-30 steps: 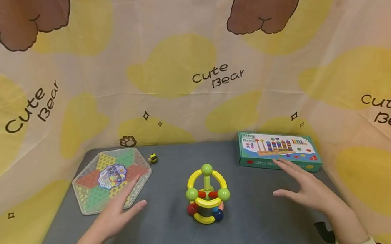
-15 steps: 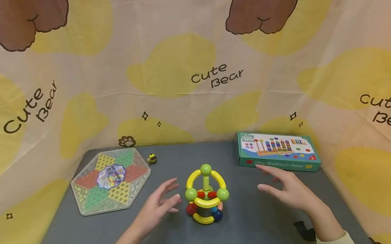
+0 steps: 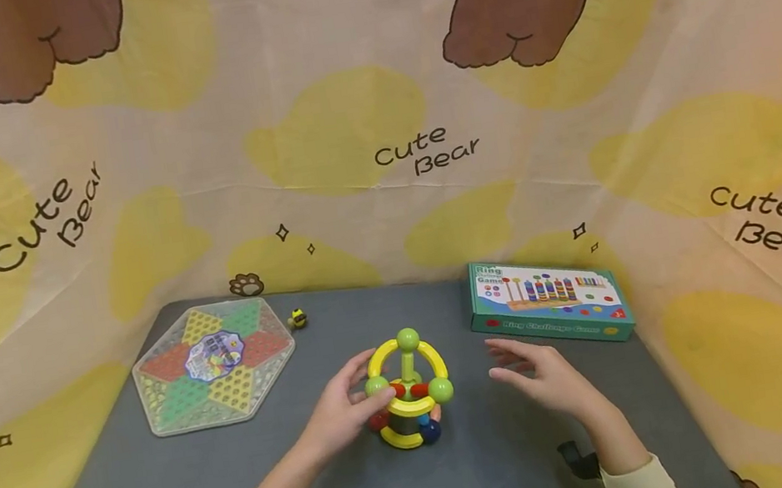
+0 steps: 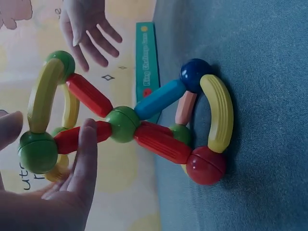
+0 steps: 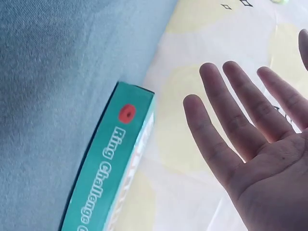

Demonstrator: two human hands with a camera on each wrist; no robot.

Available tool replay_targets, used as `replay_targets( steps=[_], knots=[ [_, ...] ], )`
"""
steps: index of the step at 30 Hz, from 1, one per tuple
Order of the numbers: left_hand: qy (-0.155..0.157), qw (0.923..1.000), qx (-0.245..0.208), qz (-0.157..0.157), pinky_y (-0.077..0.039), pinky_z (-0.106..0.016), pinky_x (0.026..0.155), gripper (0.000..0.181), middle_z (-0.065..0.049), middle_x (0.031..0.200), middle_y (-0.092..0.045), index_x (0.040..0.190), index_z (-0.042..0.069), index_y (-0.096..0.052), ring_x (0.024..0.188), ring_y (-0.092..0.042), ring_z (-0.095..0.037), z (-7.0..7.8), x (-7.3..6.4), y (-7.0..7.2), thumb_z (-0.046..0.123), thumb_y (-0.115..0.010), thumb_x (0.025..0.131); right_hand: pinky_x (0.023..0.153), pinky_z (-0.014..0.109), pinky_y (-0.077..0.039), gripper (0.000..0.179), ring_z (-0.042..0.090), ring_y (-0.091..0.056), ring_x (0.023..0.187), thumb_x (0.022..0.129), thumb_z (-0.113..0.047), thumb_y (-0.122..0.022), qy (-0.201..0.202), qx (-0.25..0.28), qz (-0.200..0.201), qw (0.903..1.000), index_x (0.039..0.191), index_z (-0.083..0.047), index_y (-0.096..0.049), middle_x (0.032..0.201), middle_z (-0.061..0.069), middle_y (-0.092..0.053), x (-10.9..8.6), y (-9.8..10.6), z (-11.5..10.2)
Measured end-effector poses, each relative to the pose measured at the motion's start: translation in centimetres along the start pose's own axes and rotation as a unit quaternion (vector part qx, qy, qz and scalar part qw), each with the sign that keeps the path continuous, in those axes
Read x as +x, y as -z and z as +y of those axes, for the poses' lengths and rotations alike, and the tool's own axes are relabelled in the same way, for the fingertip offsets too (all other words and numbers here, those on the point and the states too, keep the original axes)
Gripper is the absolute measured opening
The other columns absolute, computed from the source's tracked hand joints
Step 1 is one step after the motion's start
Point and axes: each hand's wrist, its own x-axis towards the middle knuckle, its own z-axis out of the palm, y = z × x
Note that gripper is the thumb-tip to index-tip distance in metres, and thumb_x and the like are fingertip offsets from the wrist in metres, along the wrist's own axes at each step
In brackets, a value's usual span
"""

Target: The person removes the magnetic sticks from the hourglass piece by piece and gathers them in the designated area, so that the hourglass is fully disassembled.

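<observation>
Head view shows a grey table (image 3: pixel 485 470) against a creased, bear-printed cloth (image 3: pixel 315 141), with a clear-edged hexagonal star board (image 3: pixel 216 363) at far left, a tiny yellow-and-black figure (image 3: pixel 298 318) just beside it, and a green Ring Challenge Game box (image 3: pixel 550 303) at far right, behind the right hand (image 3: pixel 555 380). Mid-table, well apart from these, stands the ball-and-rod toy (image 3: pixel 413 407); the left hand (image 3: pixel 340 413) covers part of its left side, thumb in front. That hand's thumb and fingers stand apart around a green corner ball, fairly straight; whether they touch it I cannot tell. The right hand's fingers are spread and hold nothing, near the toy's other side. Smooth, glossy balls join straight red, blue and pink rods and curved yellow ones, some grooved lengthwise. Close up, the tabletop looks finely grained.
</observation>
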Motion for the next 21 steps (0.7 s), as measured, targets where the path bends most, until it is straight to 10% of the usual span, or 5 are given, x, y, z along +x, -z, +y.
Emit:
replay_targets(
  steps=[14,21],
  knots=[
    [-0.035,0.9942,0.017,-0.1,-0.053,-0.023,0.085,0.066,-0.021,0.13,-0.063,0.157,0.011,-0.034,0.114,-0.064,-0.035,0.1,4.7,-0.1,0.005,-0.058,0.096,0.093,0.043,-0.056,0.046,0.024,-0.07,0.109,0.098,-0.033,-0.067,-0.026,0.003,0.028,0.9993,0.138,-0.012,-0.061,0.121,0.008,-0.071,1.4,-0.3,-0.5],
    [-0.024,0.9898,0.021,-0.139,-0.053,-0.03,0.081,0.062,-0.018,0.118,-0.069,0.156,0.012,-0.038,0.103,-0.065,-0.022,0.2,6.1,-0.9,0.007,-0.055,0.097,0.081,0.041,-0.06,0.046,0.03,-0.071,0.108,0.104,-0.039,-0.055,-0.078,0.1,0.037,0.9912,0.142,-0.013,-0.057,0.134,0.014,-0.064,2.0,-1.3,-1.1]
  ],
)
